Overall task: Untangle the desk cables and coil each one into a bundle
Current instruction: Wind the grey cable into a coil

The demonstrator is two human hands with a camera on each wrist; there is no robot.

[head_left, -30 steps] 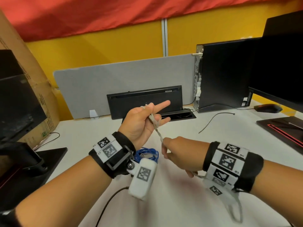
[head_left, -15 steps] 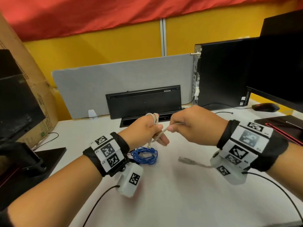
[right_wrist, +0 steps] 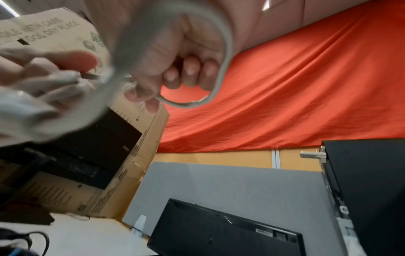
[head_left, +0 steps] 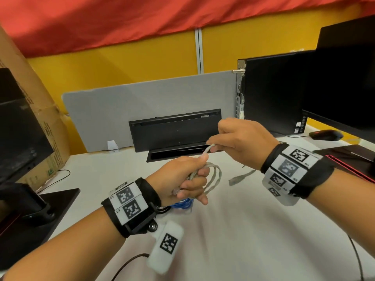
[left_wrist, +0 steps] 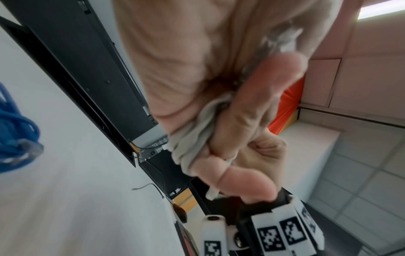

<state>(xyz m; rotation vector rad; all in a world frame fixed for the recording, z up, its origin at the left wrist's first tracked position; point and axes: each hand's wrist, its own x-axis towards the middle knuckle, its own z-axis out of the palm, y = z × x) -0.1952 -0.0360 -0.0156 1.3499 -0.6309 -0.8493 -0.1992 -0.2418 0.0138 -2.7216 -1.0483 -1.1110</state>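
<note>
A grey network cable [head_left: 215, 175] is partly wound into loops that my left hand [head_left: 192, 185] grips above the white desk [head_left: 243, 230]. My right hand [head_left: 213, 148] is just above and to the right, pinching a strand that rises out of the left fist. The cable's free plug end [head_left: 235, 180] trails below my right wrist. A coiled blue cable [head_left: 182, 203] lies on the desk under my left hand. In the left wrist view, the grey strands [left_wrist: 192, 142] sit bunched under curled fingers, with the blue coil [left_wrist: 15, 131] off to the left. The right wrist view shows a grey loop [right_wrist: 223, 52], blurred.
A black keyboard [head_left: 174, 128] leans on a grey divider [head_left: 142, 106] behind the hands. A computer tower [head_left: 269, 94], monitor [head_left: 345, 88] and mouse [head_left: 326, 135] stand at right. A cardboard box [head_left: 40, 118] and monitor base [head_left: 40, 209] are at left. A thin black wire [head_left: 129, 262] crosses the near desk.
My right hand has swung from low in front of the left hand up and over to its right, carrying the grey strand. My left hand has dropped and turned, now holding more loops.
</note>
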